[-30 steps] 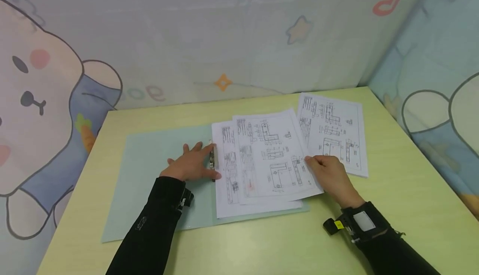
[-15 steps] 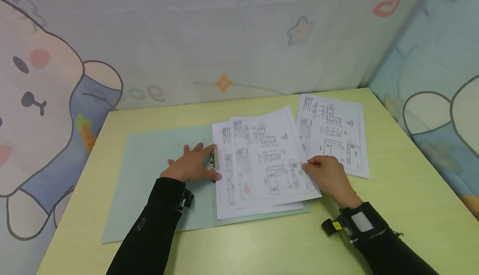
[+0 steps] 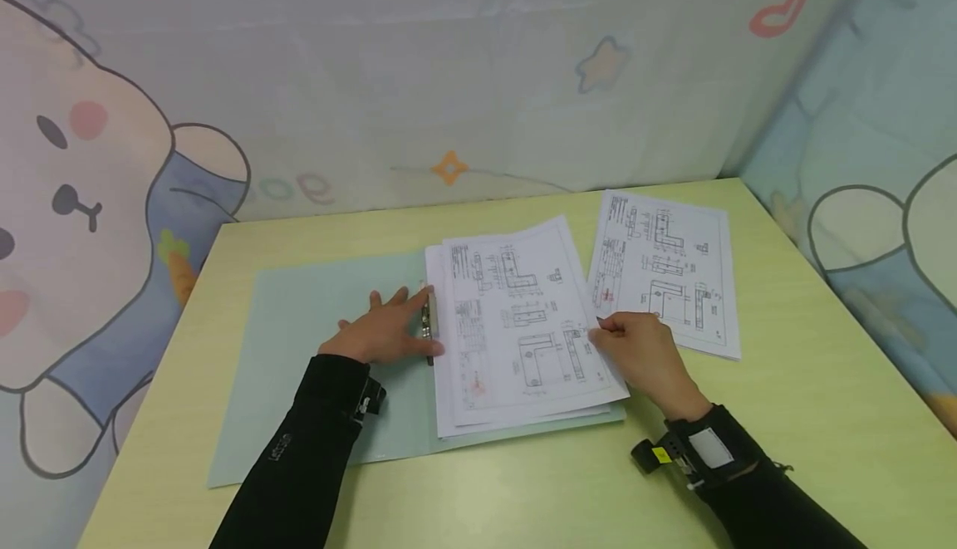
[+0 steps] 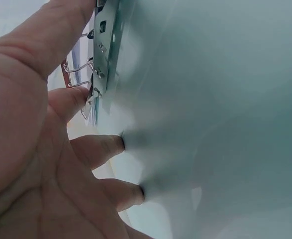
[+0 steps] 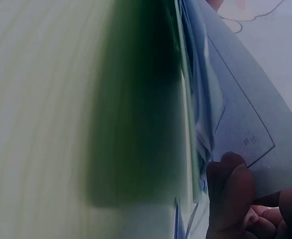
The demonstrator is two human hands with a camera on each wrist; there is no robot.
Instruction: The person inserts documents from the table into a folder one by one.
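**Two hands square a drawing sheet onto an open folder**

Two hands work over a pale yellow-green table (image 3: 807,416), fenced by cartoon-printed padded walls. Spread open on it lies a light teal folder (image 3: 299,341), its left cover bare and its right half carrying a stack of printed drawings (image 3: 449,412). Off to the right, apart from the folder, a separate drawing sheet (image 3: 665,271) rests flat on the table.

On top of the stack sits the top sheet (image 3: 516,316), slightly askew, its left edge close to the metal clip (image 3: 428,321) along the folder's spine. The left hand (image 3: 377,329) lies flat on the left cover with fingers spread and straight, fingertips beside the clip; the left wrist view shows the thumb against the clip's wire lever, though whether it presses the lever I cannot tell. The right hand (image 3: 646,354) pinches the top sheet's right edge between thumb and curled fingers, as the right wrist view confirms.

The step in hand looks like aligning this sheet under the clip. The next move probably calls for sliding its left edge fully beneath the clip, square with the stack.
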